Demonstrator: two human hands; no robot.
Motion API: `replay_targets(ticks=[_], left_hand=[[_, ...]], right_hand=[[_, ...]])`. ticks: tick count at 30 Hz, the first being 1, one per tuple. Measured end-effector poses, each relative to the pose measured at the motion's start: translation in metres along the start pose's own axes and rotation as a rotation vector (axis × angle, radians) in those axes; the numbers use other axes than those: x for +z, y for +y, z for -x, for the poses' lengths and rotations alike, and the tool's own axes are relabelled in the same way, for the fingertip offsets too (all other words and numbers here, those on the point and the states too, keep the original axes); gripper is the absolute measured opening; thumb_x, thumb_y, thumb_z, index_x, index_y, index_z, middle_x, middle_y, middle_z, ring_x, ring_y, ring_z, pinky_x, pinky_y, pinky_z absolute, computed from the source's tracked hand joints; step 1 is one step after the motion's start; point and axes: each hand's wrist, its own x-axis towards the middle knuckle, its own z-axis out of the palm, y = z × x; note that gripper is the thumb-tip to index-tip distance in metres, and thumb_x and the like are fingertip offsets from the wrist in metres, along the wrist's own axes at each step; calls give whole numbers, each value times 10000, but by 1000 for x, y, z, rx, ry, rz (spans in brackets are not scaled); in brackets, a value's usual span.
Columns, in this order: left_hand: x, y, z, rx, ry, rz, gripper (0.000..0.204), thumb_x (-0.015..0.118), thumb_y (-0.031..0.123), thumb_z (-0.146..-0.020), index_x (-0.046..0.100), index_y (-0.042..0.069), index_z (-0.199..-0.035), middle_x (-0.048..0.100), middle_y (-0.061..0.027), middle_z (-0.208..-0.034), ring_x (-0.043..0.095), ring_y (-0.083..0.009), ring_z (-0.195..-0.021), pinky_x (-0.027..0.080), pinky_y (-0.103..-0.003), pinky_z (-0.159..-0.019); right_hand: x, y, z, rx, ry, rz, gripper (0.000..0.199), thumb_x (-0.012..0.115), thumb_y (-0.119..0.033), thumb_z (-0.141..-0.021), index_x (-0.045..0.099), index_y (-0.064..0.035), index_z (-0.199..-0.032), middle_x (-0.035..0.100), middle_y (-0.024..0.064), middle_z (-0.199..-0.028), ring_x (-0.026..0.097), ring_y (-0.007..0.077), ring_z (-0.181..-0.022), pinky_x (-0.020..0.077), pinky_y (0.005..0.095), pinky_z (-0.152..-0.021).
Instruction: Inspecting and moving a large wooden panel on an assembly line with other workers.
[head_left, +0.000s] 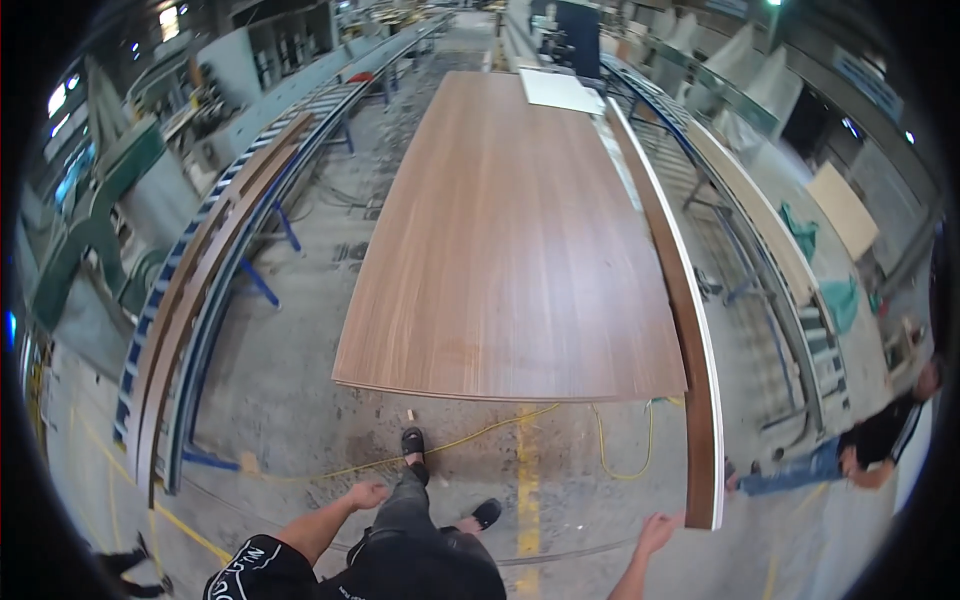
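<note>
Currently right hand [657, 531] reaching up, fingers spread open, tips just beside lower end of long wood plank [698, 400], gripping nothing. Plank lying along right edge of large brown veneered panel [510, 240]. Left hand [366, 494] hanging loosely curled, holding nothing, over concrete floor [300, 400]. Yellow cable [600, 450] trailing under panel's near edge. Another person [860, 450] crouching at far right.
</note>
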Motion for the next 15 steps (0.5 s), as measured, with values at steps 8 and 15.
replay_targets(ticks=[8, 15], left_hand=[[121, -25, -8, -465, -187, 81, 916, 481, 744, -817, 241, 249, -1549, 287, -326, -1519, 337, -472, -1388, 284, -506, -1142], [164, -134, -22, -578, -503, -78, 1061, 575, 777, -746, 77, 329, -1569, 169, -348, -1540, 252, -504, -1413, 288, -691, -1050]], right_hand=[[124, 81, 301, -129, -1660, 268, 823, 795, -379, -761, 431, -58, -1426, 638, 197, -1166, 622, 366, -1028, 497, 446, -937], [137, 6, 413, -244, -1686, 732, 1180, 733, -525, -782, -75, -137, -1550, 467, 318, -1394, 500, 397, -1271, 437, 436, -1028]])
